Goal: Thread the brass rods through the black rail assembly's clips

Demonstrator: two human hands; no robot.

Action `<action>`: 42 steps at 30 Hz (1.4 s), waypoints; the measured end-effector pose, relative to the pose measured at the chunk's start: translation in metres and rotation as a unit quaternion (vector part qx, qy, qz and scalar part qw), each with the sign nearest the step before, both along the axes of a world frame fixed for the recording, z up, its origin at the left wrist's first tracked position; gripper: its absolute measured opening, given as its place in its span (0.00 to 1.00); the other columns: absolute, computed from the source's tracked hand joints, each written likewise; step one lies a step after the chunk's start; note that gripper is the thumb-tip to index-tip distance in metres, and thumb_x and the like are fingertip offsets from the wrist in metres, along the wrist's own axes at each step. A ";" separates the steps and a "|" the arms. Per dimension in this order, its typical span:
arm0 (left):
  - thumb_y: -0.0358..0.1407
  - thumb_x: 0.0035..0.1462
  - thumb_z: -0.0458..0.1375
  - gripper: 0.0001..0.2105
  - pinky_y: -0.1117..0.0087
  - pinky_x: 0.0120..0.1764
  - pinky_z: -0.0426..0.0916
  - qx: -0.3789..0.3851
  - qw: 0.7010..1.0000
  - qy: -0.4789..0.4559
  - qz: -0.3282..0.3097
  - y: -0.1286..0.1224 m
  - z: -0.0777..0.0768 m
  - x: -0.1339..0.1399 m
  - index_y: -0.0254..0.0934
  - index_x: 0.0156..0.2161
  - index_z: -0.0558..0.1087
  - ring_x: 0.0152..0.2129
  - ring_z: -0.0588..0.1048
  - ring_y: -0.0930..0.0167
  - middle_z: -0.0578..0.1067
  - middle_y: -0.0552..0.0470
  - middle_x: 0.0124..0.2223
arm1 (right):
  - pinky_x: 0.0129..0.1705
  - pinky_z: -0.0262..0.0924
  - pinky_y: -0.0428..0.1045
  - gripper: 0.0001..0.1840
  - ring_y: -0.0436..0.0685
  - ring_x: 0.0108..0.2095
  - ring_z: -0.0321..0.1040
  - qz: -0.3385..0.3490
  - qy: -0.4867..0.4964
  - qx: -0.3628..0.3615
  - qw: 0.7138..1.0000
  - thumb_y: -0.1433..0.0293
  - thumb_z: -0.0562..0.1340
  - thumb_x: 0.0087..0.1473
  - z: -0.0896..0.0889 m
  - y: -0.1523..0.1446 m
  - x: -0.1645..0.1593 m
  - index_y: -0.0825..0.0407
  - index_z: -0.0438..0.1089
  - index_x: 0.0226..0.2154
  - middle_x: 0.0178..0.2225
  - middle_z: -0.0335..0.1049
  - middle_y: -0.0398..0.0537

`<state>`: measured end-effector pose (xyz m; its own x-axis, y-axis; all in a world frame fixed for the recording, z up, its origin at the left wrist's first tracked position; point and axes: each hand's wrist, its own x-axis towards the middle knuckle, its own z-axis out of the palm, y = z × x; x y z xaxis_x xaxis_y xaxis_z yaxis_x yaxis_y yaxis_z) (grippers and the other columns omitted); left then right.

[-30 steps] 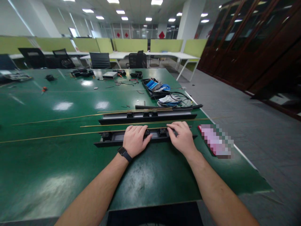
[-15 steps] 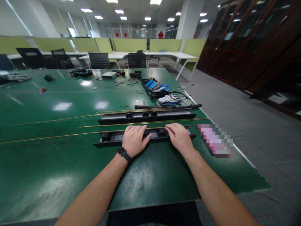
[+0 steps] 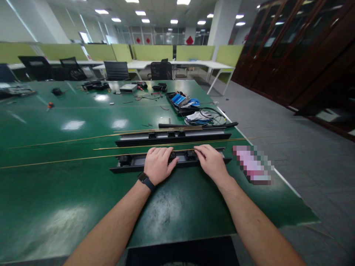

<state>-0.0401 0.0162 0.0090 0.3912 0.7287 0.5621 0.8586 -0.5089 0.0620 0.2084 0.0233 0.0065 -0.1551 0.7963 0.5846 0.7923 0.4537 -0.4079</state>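
A long black channel (image 3: 140, 168) with a grey inside lies across the green table in front of me, with black blocks (image 3: 125, 160) sitting in it. My left hand (image 3: 157, 164) is wrapped over the channel, its thumb beside the middle block (image 3: 172, 156) and its fingertips at the far wall. A thin brass-coloured rod (image 3: 69, 160) comes in from the left and runs along the channel under this hand. At the right-hand block (image 3: 190, 155), my right hand (image 3: 212, 162) has thumb and forefinger pinched together at the rod; its exact tip is hidden.
Behind lies a second black channel (image 3: 177, 140) with more blocks and thin rods (image 3: 166, 146) around it. A black tray (image 3: 175, 108) with blue items, a whitish glove (image 3: 198, 117) and cables lie farther back. A blurred pink object (image 3: 251, 164) is near the right table edge.
Almost nothing differs. My right fingertips have shifted very slightly left, while my left hand and the channel stay where they were.
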 end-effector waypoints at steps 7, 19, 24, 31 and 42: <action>0.48 0.70 0.55 0.20 0.53 0.51 0.64 -0.004 1.000 0.002 0.000 0.000 0.000 -0.001 0.37 0.55 0.75 0.44 0.79 0.57 0.82 0.43 0.48 | 0.49 0.68 0.55 0.13 0.60 0.43 0.75 -0.034 -0.027 0.000 0.999 0.66 0.57 0.69 0.002 -0.001 0.000 0.49 0.79 0.43 0.42 0.79 0.51; 0.48 0.70 0.54 0.20 0.53 0.51 0.64 -0.007 1.000 -0.007 -0.001 0.000 0.000 -0.001 0.38 0.55 0.75 0.44 0.79 0.57 0.82 0.42 0.48 | 0.51 0.69 0.56 0.14 0.61 0.45 0.76 -0.020 -0.003 -0.004 1.000 0.65 0.58 0.68 0.002 -0.002 -0.001 0.48 0.79 0.45 0.45 0.80 0.52; 0.49 0.70 0.54 0.20 0.53 0.51 0.64 -0.006 1.000 -0.003 0.000 0.000 0.001 0.000 0.37 0.55 0.76 0.44 0.79 0.58 0.82 0.42 0.48 | 0.51 0.68 0.56 0.13 0.61 0.45 0.75 -0.032 -0.008 -0.012 0.999 0.64 0.58 0.68 0.003 -0.002 -0.002 0.49 0.79 0.44 0.43 0.79 0.52; 0.49 0.70 0.54 0.20 0.53 0.52 0.64 -0.003 1.000 -0.001 -0.001 0.000 0.001 0.000 0.37 0.55 0.75 0.44 0.79 0.58 0.82 0.43 0.48 | 0.51 0.68 0.56 0.13 0.61 0.45 0.75 -0.030 -0.004 -0.016 0.999 0.64 0.58 0.68 0.001 -0.001 -0.001 0.50 0.78 0.43 0.43 0.78 0.52; 0.48 0.70 0.54 0.20 0.53 0.51 0.64 -0.008 1.000 -0.001 -0.001 -0.001 0.001 0.000 0.37 0.56 0.75 0.44 0.79 0.57 0.82 0.43 0.48 | 0.50 0.68 0.56 0.13 0.61 0.44 0.74 -0.043 -0.011 -0.015 0.999 0.63 0.58 0.69 0.001 -0.001 -0.002 0.48 0.78 0.43 0.42 0.77 0.52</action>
<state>-0.0399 0.0156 0.0095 0.3910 0.7370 0.5513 0.8577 -0.5090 0.0721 0.2060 0.0219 0.0078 -0.0987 0.8241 0.5578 0.8366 0.3722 -0.4019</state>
